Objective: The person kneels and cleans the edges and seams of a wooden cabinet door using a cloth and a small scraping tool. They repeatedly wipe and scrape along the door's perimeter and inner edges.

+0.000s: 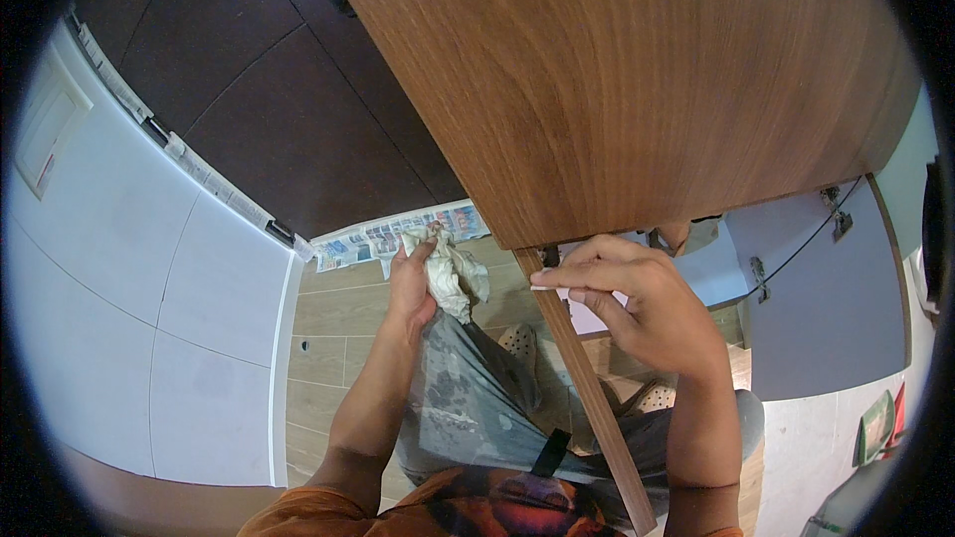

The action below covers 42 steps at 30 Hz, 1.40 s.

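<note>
My left hand [406, 288] is closed around a crumpled off-white cloth [453, 283], which hangs over my knee. To its right, my right hand [652, 303] is bent at the wrist, with thumb and fingers brought together. A small flat white piece [539, 287] shows at its fingertips, too small to name. Those fingertips are at the narrow wooden edge of an open cabinet door [595, 393], just below the corner of the brown wood-grain cabinet top [637, 89]. Whether the white piece touches the edge, I cannot tell.
Another open door [826, 298] with metal hinges stands at the right. Newspaper strips [398, 235] line the dark floor's border [288, 109]. A pale panelled surface [199, 308] rises on the left. Wood-look tiles [328, 303] lie below. A green-and-red item [877, 428] is at the far right.
</note>
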Each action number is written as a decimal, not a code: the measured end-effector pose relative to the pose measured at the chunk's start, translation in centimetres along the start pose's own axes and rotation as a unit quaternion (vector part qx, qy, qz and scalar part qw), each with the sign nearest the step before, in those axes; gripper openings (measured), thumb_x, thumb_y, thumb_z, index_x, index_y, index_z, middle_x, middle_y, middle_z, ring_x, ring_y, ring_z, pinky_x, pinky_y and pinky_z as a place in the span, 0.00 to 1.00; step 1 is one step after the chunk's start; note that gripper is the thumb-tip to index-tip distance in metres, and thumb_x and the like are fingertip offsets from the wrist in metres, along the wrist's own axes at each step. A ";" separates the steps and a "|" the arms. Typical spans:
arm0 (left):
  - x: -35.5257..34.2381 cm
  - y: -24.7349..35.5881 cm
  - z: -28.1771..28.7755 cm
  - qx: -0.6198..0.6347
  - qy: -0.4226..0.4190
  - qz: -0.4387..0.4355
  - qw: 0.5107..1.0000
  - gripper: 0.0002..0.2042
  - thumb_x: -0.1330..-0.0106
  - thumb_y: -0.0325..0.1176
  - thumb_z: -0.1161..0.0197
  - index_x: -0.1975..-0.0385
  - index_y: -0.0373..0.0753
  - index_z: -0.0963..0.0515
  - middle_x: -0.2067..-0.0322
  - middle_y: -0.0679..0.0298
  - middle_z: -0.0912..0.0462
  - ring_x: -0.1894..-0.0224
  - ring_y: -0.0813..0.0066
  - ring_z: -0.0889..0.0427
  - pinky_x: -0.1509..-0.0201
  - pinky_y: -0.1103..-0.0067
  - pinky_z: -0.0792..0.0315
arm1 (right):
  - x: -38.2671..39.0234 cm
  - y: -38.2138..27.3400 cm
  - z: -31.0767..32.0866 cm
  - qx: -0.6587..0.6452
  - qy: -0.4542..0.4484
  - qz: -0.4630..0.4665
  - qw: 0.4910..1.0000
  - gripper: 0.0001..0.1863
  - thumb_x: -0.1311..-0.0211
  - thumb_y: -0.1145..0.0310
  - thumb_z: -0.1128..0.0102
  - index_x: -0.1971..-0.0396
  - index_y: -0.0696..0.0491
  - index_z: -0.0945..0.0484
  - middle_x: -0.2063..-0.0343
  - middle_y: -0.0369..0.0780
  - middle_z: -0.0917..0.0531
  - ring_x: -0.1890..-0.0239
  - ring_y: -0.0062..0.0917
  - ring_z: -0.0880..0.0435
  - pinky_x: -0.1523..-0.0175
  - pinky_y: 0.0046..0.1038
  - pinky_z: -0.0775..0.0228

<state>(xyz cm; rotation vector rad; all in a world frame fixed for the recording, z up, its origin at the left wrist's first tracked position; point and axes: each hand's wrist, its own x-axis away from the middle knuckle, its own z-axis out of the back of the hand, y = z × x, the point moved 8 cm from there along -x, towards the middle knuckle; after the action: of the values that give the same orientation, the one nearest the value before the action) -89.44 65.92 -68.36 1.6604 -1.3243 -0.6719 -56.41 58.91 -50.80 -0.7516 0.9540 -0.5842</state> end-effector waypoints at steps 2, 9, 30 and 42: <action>-0.1 0.0 0.1 -0.002 0.001 -0.002 1.000 0.09 0.22 0.23 0.43 0.47 0.33 0.20 0.55 0.59 0.13 0.57 0.66 0.12 0.52 0.68 0.15 | -0.1 0.1 0.0 0.001 0.010 -0.015 1.000 0.20 0.38 0.84 0.36 0.48 0.52 0.09 0.60 0.46 0.12 0.58 0.39 0.13 0.52 0.35 0.22; -0.3 -0.2 0.7 -0.023 -0.006 -0.001 1.000 0.13 0.21 0.25 0.46 0.41 0.33 0.23 0.48 0.55 0.14 0.47 0.61 0.12 0.41 0.65 0.18 | -0.3 0.3 -0.2 0.042 0.029 -0.023 0.998 0.18 0.35 0.82 0.35 0.48 0.53 0.10 0.59 0.48 0.12 0.56 0.45 0.12 0.49 0.38 0.21; 0.1 0.1 -0.1 -0.001 -0.003 -0.003 1.000 0.10 0.22 0.23 0.43 0.46 0.32 0.20 0.53 0.57 0.13 0.56 0.65 0.11 0.51 0.67 0.15 | -0.3 -0.2 -0.2 0.025 0.009 -0.004 1.000 0.24 0.41 0.88 0.38 0.48 0.51 0.08 0.61 0.43 0.12 0.65 0.29 0.14 0.59 0.31 0.24; -0.2 0.0 0.5 -0.012 0.010 0.001 1.000 0.10 0.23 0.23 0.42 0.46 0.33 0.20 0.54 0.58 0.13 0.56 0.65 0.12 0.53 0.67 0.16 | 0.0 0.0 -0.2 -0.016 -0.041 0.009 0.999 0.23 0.40 0.87 0.37 0.49 0.52 0.08 0.59 0.42 0.11 0.59 0.31 0.14 0.54 0.32 0.23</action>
<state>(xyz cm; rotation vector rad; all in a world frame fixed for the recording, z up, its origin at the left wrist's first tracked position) -89.92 65.96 -68.65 1.6418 -1.2985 -0.6654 -56.55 58.82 -50.84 -0.7887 0.8960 -0.5197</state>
